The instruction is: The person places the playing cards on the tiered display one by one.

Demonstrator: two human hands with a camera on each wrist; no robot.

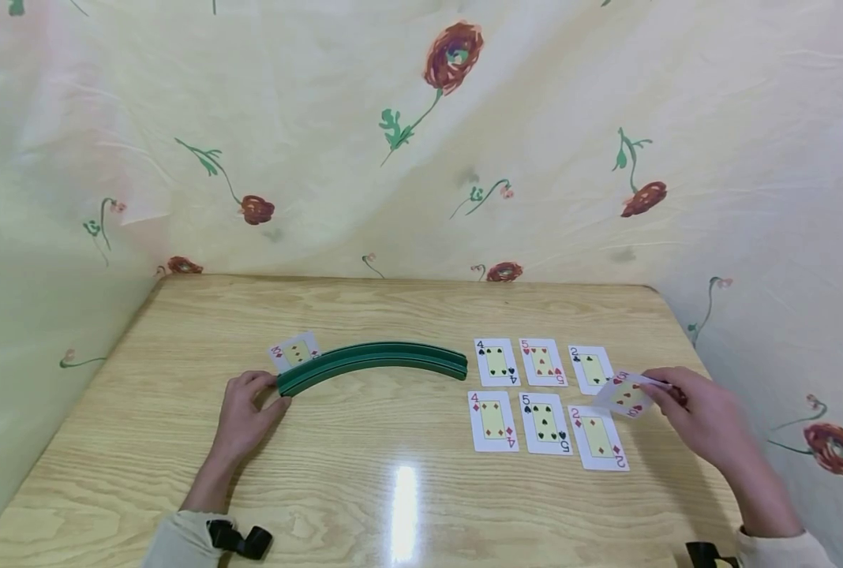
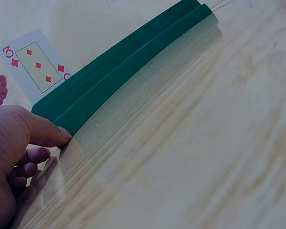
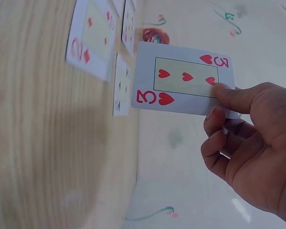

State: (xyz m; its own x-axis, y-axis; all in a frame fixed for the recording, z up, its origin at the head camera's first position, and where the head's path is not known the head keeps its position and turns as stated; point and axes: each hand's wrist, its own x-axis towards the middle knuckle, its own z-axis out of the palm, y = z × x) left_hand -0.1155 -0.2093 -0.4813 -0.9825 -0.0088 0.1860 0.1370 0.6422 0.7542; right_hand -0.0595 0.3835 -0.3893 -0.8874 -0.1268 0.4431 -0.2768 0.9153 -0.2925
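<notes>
My right hand (image 1: 702, 414) pinches a three of hearts (image 3: 186, 81) by one short edge, between thumb and fingers. The card hangs tilted over the right end of the card rows, overlapping the two of spades (image 1: 589, 369) in the head view. My left hand (image 1: 247, 418) grips the left end of a curved green card holder (image 1: 379, 353), with a finger behind and the thumb in front. At that same end a three of diamonds (image 2: 38, 64) leans up from the holder, its lower part hidden by the green rail.
Face up right of the holder lie a four of spades (image 1: 496, 363), five of hearts (image 1: 543, 363), four of diamonds (image 1: 493, 422), five of spades (image 1: 545, 424) and two of diamonds (image 1: 597, 439). Flowered cloth (image 1: 322, 158) surrounds the wooden table (image 1: 336, 489) at the back and sides.
</notes>
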